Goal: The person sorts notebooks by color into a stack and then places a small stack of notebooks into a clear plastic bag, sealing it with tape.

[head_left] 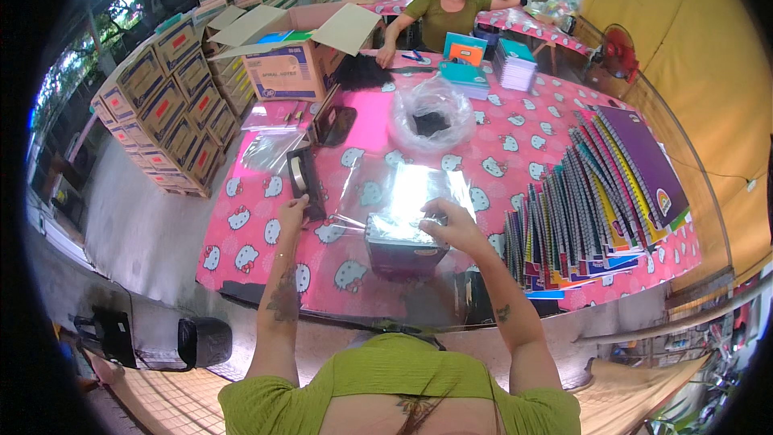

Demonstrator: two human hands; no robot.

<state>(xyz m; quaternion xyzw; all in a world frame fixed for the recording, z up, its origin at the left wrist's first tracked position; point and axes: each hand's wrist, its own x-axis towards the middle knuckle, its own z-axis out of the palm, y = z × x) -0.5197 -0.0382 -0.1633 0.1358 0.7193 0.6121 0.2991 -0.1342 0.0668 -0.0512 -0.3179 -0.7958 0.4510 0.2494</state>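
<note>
In front of me on the table sits a small stack of notebooks (407,259), dark along its near side, with shiny clear plastic film (403,201) over its top and spread out beyond it. My right hand (452,227) rests on top of the stack, fingers curled onto the film. My left hand (293,216) is at the near end of a black tape dispenser (314,203), its fingertips pinched together. Whatever lies between those fingertips is too small to make out. A roll of tape (299,176) sits in the dispenser.
Many overlapping spiral notebooks (576,193) fan out at the right. Beyond the film lies a clear plastic bag (432,113). An open carton (286,72) stands far left, near stacked cartons (165,105). Another person (451,16) sits across the table beside teal notebooks (465,76).
</note>
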